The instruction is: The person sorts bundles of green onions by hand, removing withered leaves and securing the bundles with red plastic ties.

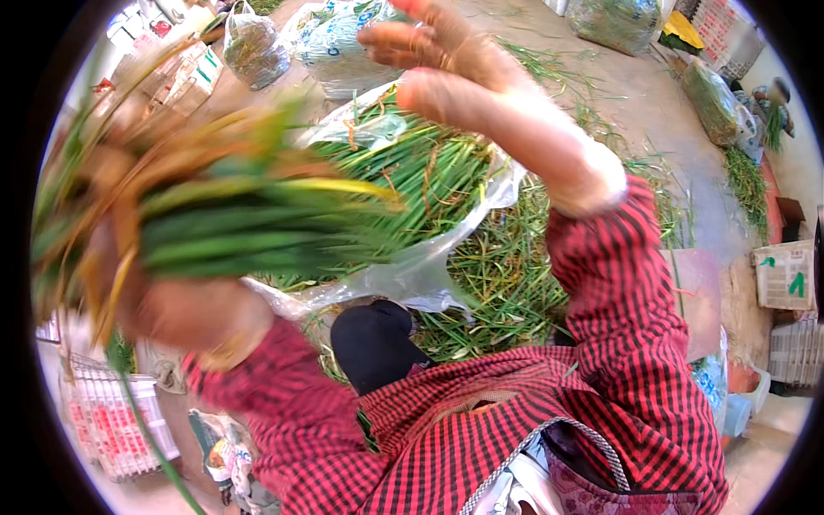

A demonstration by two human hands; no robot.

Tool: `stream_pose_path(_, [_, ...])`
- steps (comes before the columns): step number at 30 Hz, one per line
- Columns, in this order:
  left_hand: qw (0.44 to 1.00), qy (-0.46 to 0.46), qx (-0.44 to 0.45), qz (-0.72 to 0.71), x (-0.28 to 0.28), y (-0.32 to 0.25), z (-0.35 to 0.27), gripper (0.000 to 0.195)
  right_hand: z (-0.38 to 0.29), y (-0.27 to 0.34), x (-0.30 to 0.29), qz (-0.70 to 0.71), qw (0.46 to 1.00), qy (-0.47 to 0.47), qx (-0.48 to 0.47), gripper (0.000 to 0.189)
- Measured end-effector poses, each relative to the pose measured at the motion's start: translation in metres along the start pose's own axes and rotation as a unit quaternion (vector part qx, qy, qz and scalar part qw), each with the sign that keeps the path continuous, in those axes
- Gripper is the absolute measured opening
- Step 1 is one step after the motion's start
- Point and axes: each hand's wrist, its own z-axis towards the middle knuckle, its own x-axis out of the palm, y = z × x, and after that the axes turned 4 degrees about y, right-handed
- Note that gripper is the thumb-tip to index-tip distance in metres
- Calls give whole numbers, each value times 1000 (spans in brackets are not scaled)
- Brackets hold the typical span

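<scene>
My left hand, blurred by motion, grips a bunch of long green leafy stalks with some yellowed leaves, raised at the left. My right hand is lifted at the top centre, its fingers apart and nothing in it. Below and between the hands, tied bundles of green stalks lie on a clear plastic sheet or open bag. Thin brownish ties go round some of these bundles. The leaf tips of the held bunch hide part of the pile.
Loose green and yellow trimmings cover the floor beside the plastic. Filled plastic bags stand ahead. White plastic crates are at the right, with another crate at lower left. A person is at the far right, near green stalks.
</scene>
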Motion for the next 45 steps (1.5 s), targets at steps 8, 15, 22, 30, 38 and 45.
stream_pose_path(8, [671,-186,-453,-556,150,78,-153,33,-168,12,-19,-351,912,63,204,123])
stream_pose_path(15, [449,-159,-740,-474,187,119,-368,51,-307,-20,-91,-283,772,85,562,104])
stream_pose_path(22, [266,-70,-833,-479,170,117,-421,88,-251,-137,-109,-287,480,298,774,101])
stream_pose_path(30, [234,-138,-783,-559,146,153,-451,100,-224,-214,-85,-275,392,396,784,117])
stream_pose_path(38, [277,-108,-878,-375,154,148,-470,19,-330,-106,-16,-400,772,176,461,43])
stream_pose_path(45, [380,103,-851,-347,130,103,-367,20,-368,-86,-22,230,803,-249,490,48])
